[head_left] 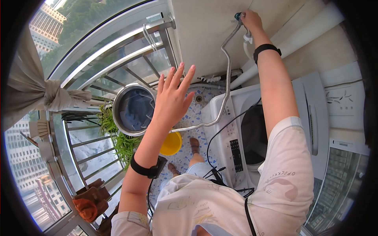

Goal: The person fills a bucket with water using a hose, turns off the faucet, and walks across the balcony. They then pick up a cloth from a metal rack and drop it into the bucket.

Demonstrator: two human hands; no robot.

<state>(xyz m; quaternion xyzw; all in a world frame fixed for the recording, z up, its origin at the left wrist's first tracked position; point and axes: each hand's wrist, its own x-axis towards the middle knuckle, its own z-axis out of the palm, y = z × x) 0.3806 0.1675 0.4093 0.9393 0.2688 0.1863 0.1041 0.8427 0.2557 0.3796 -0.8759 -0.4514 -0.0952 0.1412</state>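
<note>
My right hand [252,21] reaches up to the wall, its fingers closed round a tap; only a dark green-blue part of the tap [237,16] shows beside the fingers. A flexible metal hose [227,67] runs from there in a long curve down to the left, its lower end passing behind my left forearm. My left hand [172,92] is raised with spread fingers and holds nothing. Behind it, to the left, stands a round metal pot [116,114] containing bluish liquid and what looks like dark cloth [136,110]. Part of the pot is hidden by my forearm.
A top-loading washing machine [220,112] with a dark lid window stands at right. Below my left forearm sits a yellow basin [172,143]. Green plants [126,145] and metal railings [88,159] line the left. A black cable [208,145] crosses in front of the machine.
</note>
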